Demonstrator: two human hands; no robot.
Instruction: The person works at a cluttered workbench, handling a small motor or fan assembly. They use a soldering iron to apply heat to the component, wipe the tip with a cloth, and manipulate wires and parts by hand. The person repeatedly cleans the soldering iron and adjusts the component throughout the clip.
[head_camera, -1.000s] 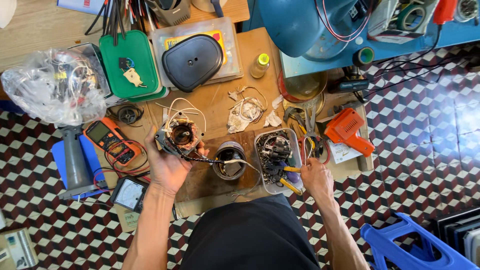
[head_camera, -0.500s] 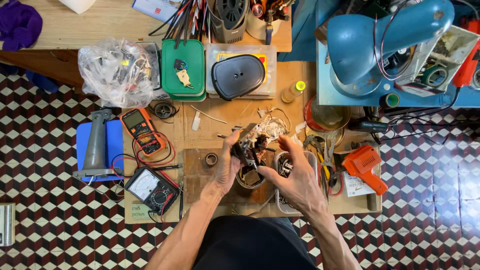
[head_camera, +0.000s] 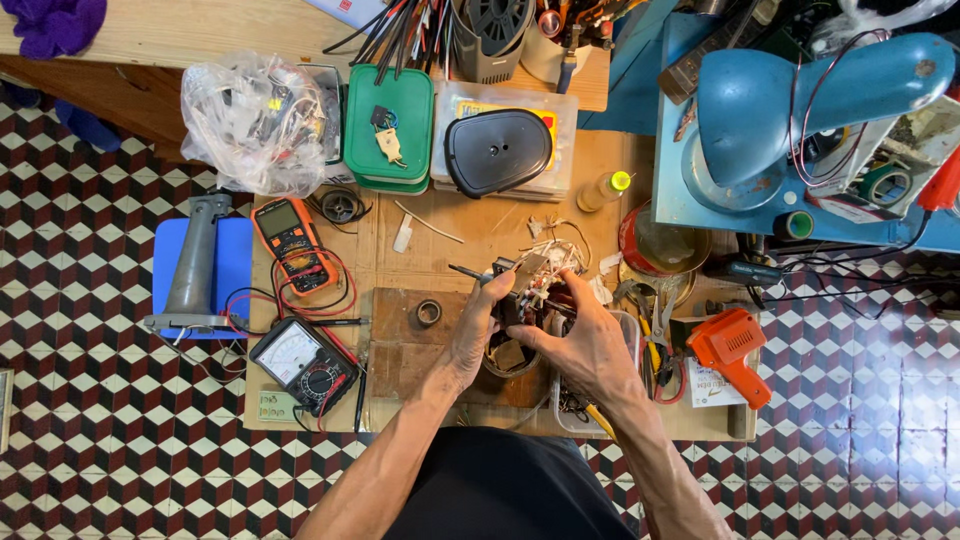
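Wooden bench (head_camera: 440, 225): both hands (head_camera: 480, 325) (head_camera: 590, 345) in closed grip round wired motor part (head_camera: 525, 285), above parts tub (head_camera: 570, 405).

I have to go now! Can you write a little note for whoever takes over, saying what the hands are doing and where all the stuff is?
Left hand: grip closed on the small motor part with wires, held above the wooden table.
Right hand: also gripping that part from the other side.
Under the hands: a round metal cup on a dark wooden block, a small ring beside it.
Left of the block: orange multimeter and black analog meter, leads loose.
Right: orange heat tool, pliers.
Done: part lifted in both hands. Left: cannot tell.
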